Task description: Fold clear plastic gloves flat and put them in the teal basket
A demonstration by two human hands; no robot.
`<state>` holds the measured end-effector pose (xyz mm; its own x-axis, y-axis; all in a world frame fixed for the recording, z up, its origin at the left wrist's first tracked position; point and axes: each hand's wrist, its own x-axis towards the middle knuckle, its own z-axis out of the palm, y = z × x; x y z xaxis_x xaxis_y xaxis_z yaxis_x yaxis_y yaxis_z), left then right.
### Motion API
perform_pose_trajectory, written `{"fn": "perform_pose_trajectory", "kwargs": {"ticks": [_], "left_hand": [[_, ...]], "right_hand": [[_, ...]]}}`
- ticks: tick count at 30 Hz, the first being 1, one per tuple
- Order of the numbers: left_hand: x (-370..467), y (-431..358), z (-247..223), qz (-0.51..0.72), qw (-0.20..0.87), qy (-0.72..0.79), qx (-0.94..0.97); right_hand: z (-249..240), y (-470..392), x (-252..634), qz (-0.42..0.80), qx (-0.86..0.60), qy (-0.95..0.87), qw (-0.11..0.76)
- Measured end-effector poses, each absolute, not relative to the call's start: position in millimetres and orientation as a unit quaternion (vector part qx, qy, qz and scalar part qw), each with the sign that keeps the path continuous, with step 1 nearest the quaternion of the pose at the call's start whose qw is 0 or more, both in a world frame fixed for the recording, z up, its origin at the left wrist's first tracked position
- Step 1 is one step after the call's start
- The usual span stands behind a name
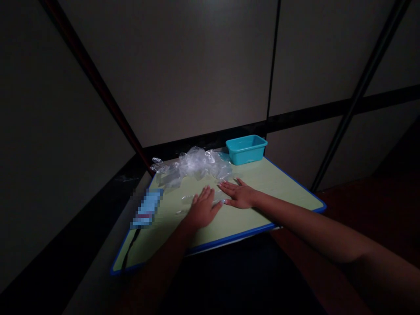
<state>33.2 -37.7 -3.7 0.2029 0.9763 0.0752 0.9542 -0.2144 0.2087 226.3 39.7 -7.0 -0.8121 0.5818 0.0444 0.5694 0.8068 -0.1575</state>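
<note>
Both my hands lie flat on a clear plastic bag [188,199] that is spread on the pale yellow-green table [282,188]. My left hand [202,209] rests palm down with its fingers stretched forward. To its right, my right hand [241,194] is also palm down, fingers spread and pointing left, the thumb close to the left thumb. Parts of the bag are hidden under the hands, and its edges are hard to make out in the dim light. Beyond the hands sits a crumpled heap of clear plastic bags [197,162].
A turquoise plastic basket [247,151] stands at the table's back right corner, beside the heap. On the left lies a blurred-out light blue phone-like object [147,209] with a dark strap [133,243]. Blue edging [232,238] rims the table. Panelled walls [203,78] rise behind.
</note>
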Motion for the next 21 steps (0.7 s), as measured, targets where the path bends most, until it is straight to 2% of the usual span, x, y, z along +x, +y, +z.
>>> {"fn": "perform_pose_trajectory", "kwargs": {"ticks": [4, 9, 14, 21], "left_hand": [[62, -36, -4, 0.069, 0.058, 0.628, 0.773], [94, -22, -4, 0.095, 0.118, 0.649, 0.745], [104, -20, -14, 0.113, 0.092, 0.676, 0.722], [85, -30, -15, 0.053, 0.059, 0.696, 0.714]], "right_hand": [[-7, 41, 227, 0.063, -0.305, -0.95, 0.026], [-5, 41, 226, 0.058, -0.31, -0.949, -0.002], [-9, 44, 225, 0.055, -0.312, -0.949, 0.008], [-19, 51, 226, 0.044, -0.31, -0.949, 0.032]]}}
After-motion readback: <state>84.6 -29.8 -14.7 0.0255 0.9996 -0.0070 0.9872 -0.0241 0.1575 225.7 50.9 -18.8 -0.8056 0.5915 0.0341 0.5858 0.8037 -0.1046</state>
